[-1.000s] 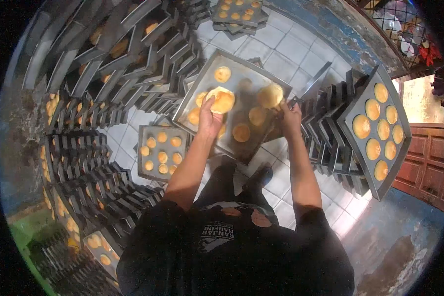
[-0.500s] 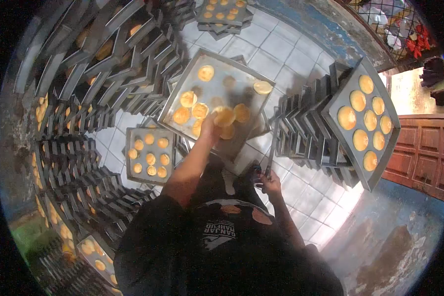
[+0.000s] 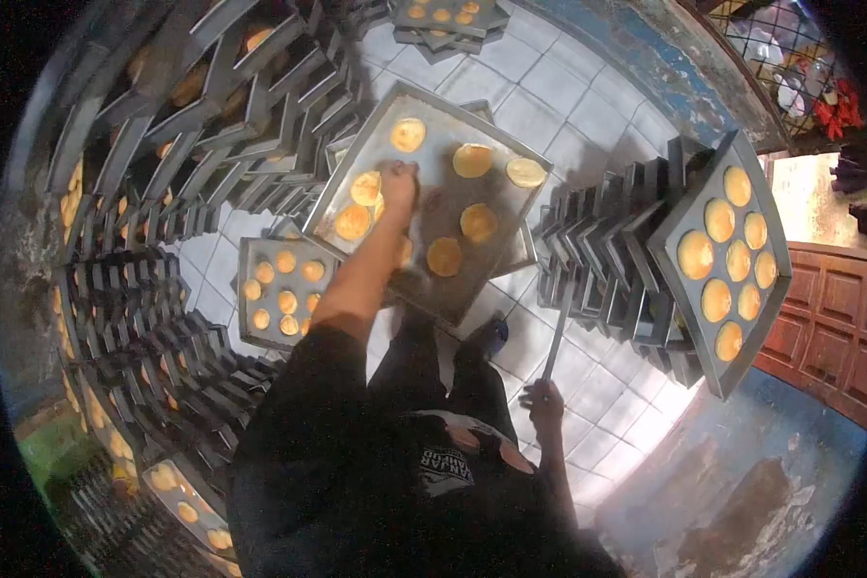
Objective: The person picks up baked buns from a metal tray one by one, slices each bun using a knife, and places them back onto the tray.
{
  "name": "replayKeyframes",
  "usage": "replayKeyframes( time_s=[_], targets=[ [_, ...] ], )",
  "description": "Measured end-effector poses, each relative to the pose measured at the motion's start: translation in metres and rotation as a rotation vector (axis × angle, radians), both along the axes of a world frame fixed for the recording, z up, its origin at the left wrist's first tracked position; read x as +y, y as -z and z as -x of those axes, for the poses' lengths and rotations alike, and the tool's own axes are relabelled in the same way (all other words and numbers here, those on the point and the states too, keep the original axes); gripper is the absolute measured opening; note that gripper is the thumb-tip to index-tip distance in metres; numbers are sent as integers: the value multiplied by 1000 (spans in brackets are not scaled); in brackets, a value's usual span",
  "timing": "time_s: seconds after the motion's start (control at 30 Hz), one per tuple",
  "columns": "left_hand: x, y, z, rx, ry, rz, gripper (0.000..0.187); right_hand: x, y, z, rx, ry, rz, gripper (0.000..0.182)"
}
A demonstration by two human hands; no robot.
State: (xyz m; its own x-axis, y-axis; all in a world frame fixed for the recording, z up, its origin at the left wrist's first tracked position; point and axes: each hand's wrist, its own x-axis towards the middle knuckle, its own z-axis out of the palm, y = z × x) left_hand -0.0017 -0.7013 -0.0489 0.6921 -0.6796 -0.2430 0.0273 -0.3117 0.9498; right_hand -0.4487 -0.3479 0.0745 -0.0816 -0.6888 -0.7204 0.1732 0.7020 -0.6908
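A metal baking tray point(image 3: 496, 125) lies before me with several round golden buns, one of them a bun point(image 3: 444, 256) near its front side. Over the left part of this tray is my left hand point(image 3: 401, 188), its fingers curled down at a partly covered bun point(image 3: 379, 207). Whether that bun is gripped is hidden. My right hand point(image 3: 543, 403), low on the right, is closed around the end of a long, narrow, flat metal blade point(image 3: 560, 332). The blade points up and away, beside a stack of trays.
On the right stands a tall stack of criss-crossed trays point(image 3: 612, 255), topped by a tray of buns point(image 3: 684, 275). More stacked trays point(image 3: 164, 250) line the left. A smaller bun tray point(image 3: 260, 252) sits low left, another stack point(image 3: 443, 34) at the back. White floor tiles point(image 3: 525, 96) lie between.
My left hand has let go of a bun and moved up and left to other buns. A bun now lies at the tray's upper middle. My right hand has moved down and right with the blade.
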Motion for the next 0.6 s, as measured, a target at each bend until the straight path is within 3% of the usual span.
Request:
replayKeyframes(
  time_s=[0.07,0.13,0.2,0.27,0.3,0.37,0.4,0.47,0.6],
  targets=[
    [-24,20,-38,-221,41,-85,36,11,-7,-9,20,19,-132,17],
    [-47,-6,-55,-315,104,-241,41,25,-9,-19,193,-128,-125,21],
    [-83,42,-81,-364,59,-212,50,37,-2,-24,117,-48,-215,23],
    [-110,79,-97,-513,134,-172,61,35,-8,-34,216,-92,-268,23],
    [-112,75,-95,-502,138,-179,61,35,-9,-36,207,-80,-261,22],
    [-121,33,-92,-374,398,-562,75,34,-12,-41,203,-68,-262,22],
    [-121,19,-88,-369,400,-564,75,26,-17,-47,221,-56,-254,22],
    [-122,-4,-84,-426,631,-644,84,16,-18,-51,237,-45,-237,22],
    [-109,60,-83,-465,658,-316,87,-11,-8,-55,211,-137,-94,28]
  ],
)
